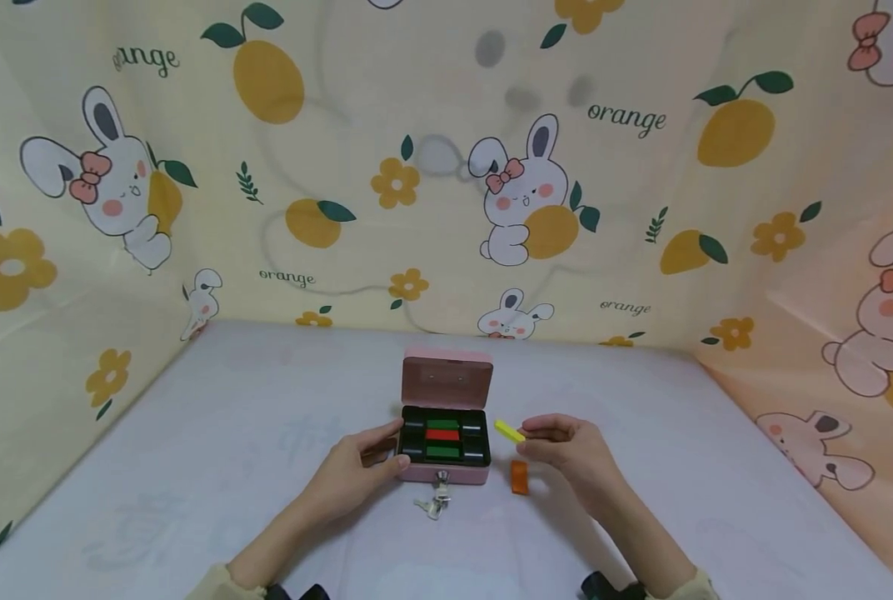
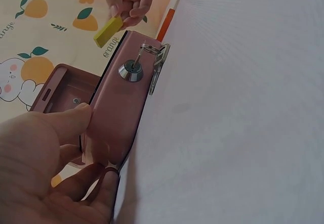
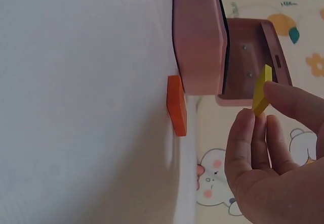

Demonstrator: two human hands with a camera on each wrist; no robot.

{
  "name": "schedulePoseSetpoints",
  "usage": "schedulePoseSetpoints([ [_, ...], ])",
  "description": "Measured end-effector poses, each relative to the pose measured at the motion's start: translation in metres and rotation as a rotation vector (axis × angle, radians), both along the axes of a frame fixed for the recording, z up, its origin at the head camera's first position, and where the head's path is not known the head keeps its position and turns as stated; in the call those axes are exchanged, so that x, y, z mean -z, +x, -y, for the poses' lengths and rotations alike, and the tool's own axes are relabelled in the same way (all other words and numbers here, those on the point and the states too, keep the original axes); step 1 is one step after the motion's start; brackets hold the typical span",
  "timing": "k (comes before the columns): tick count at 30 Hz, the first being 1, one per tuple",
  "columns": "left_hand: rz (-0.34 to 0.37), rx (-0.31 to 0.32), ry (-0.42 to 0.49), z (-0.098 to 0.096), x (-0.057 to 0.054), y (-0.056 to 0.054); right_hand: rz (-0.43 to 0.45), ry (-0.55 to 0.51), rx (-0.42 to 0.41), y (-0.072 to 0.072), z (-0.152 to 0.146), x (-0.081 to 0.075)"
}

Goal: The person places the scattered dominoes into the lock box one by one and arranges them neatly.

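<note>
A pink cash box [image 1: 467, 475] stands with its lid [image 1: 446, 383] raised, showing a black compartment tray. Inside the tray's middle column lie a red block [image 1: 442, 434] and two green blocks [image 1: 442, 452]. My left hand [image 1: 347, 473] holds the box at its left side, the thumb at the front corner and the other fingers along the side. Just right of the box, my right hand [image 1: 576, 457] pinches a yellow block [image 3: 261, 88] between thumb and fingertips, above the table. Below that hand, an orange block [image 3: 176, 105] rests on the table beside the box.
A ring of keys [image 1: 435, 505] hangs from the lock [image 2: 131, 71] on the box's front. White covering [image 1: 304, 375] spreads over the table. Behind it and at both sides rises a printed curtain [image 1: 431, 100] with rabbits and oranges.
</note>
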State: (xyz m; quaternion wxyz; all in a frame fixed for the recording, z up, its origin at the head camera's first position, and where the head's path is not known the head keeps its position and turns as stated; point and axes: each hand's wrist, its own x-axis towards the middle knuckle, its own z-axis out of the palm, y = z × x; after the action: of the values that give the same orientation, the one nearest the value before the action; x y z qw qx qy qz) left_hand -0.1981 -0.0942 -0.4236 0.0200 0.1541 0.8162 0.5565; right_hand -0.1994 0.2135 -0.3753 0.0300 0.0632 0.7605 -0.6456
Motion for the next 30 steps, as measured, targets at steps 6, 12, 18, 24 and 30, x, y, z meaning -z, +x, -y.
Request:
schedulePoseSetpoints([
  [6,-0.012,0.006,0.005,0.000,0.001,0.000,0.008,-0.014,-0.006,0.002,0.005,0.002],
  [12,-0.004,0.000,0.007,0.000,0.002,-0.001,0.005,-0.020,-0.004,0.003,0.008,0.002],
  [18,0.012,-0.006,0.019,0.000,0.001,-0.001,-0.007,-0.002,-0.002,0.004,0.014,0.003],
  [24,0.013,-0.007,0.015,0.000,0.001,-0.002,-0.029,0.039,-0.029,0.008,0.024,0.004],
  [30,0.021,-0.010,0.007,0.000,0.000,-0.001,-0.063,0.050,-0.089,0.008,0.034,-0.001],
])
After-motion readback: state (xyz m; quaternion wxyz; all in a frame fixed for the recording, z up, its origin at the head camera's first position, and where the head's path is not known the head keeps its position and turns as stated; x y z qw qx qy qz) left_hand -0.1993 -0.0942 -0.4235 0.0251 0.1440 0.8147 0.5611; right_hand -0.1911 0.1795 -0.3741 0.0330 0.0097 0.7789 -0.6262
